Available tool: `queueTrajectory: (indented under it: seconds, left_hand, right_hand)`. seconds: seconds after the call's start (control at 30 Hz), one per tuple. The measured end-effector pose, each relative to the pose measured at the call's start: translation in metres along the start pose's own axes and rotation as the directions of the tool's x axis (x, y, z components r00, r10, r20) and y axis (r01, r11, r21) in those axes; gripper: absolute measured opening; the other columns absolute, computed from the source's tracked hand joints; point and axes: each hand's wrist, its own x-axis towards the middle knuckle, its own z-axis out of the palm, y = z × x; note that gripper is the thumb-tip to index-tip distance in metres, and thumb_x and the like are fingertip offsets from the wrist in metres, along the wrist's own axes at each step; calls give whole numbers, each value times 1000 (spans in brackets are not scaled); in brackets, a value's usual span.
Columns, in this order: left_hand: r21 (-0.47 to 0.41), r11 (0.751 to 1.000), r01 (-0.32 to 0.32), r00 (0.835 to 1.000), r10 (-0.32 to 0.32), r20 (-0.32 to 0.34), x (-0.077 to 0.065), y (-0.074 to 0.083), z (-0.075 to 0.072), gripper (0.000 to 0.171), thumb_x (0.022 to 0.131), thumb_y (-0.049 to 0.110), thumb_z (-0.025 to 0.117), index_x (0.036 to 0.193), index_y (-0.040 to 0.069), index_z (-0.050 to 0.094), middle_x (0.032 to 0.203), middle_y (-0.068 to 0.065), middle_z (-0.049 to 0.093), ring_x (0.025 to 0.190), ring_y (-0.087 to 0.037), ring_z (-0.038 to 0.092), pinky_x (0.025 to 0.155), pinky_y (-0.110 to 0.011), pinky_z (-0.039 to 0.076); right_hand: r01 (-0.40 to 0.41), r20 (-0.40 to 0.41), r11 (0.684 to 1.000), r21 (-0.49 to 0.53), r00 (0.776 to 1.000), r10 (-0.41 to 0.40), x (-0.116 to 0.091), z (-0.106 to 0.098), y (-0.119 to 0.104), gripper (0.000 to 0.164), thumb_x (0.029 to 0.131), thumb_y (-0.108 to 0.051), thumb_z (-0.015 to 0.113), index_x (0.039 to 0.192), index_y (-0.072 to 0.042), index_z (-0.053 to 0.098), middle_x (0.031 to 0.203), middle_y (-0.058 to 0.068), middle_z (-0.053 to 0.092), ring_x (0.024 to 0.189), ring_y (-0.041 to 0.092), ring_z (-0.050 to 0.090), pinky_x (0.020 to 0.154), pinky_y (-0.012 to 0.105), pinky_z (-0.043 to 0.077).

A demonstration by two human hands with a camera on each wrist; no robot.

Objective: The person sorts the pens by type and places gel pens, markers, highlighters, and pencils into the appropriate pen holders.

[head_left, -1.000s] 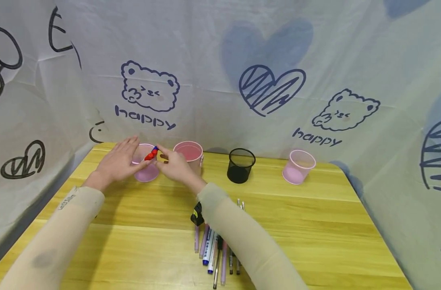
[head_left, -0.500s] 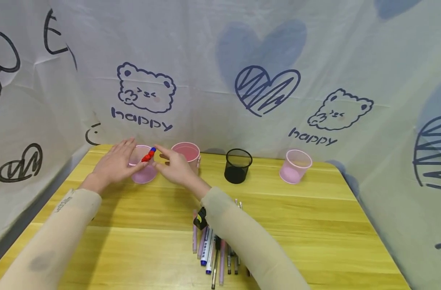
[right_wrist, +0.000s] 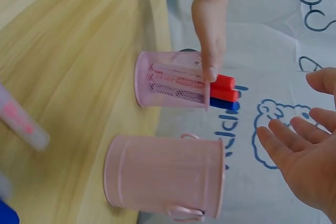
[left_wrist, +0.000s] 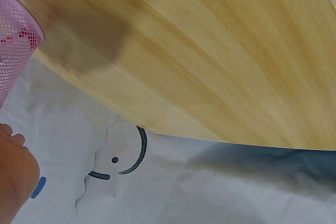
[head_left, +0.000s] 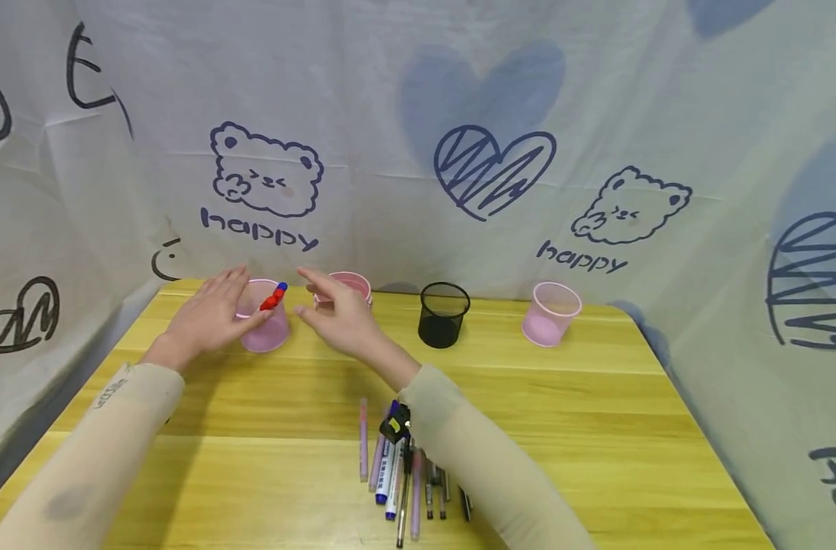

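Observation:
A pink mesh pen cup [head_left: 266, 336] stands at the table's back left, with several markers [right_wrist: 224, 95] inside, their red and blue caps above the rim. My left hand [head_left: 203, 315] holds this cup at the rim; the thumb lies along the near side, while the other fingers reach behind it. Just to the right, my right hand [head_left: 342, 315] hovers with fingers spread and nothing in them. The right wrist view shows its palm [right_wrist: 310, 166] off to the side of the marker caps. A pink bucket [right_wrist: 163, 174] is partly hidden behind this hand in the head view.
Farther right stand a black mesh cup [head_left: 442, 325] and another pink mesh cup [head_left: 550, 325]. Pens and markers [head_left: 397, 481] lie in a loose pile on the wooden table [head_left: 253, 473] near the front, partly under my right forearm. A printed cloth [head_left: 376, 99] hangs behind.
My right hand has drawn away from the marker caps to the right and its fingers have spread. My left hand stays at the cup. The head view has shifted slightly.

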Motion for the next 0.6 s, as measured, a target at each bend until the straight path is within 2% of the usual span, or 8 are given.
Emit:
queueTrajectory:
  seconds: [0.27,0.43,0.6]
  left_hand:
    - [1,1000,4,1000,-4,0,0,-1,1,104,100,71,44,162,-8,17,170,-28,12,156,-48,12,127,-62,9]
    - [1,1000,6,1000,-6,2,0,0,1,104,100,71,44,162,-8,16,171,-28,12,156,-48,12,128,-62,9]
    - [-3,1000,0,1000,0,-7,0,-1,2,104,100,71,44,162,-8,17,170,-28,13,156,-48,12,127,-62,9]
  right_hand:
    - [84,-39,996,-1,996,-84,-18,-21,-1,60,98,-11,71,155,-13,51,151,13,57,129,33,61,108,37,53]
    - [135,-58,991,4,989,-134,-30,-34,3,60,97,-4,69,154,-7,51,154,15,53,129,34,60,106,41,55]
    - [120,-90,992,-38,988,-123,-44,-48,11,56,99,-5,68,153,-6,52,157,12,50,133,32,58,104,44,56]
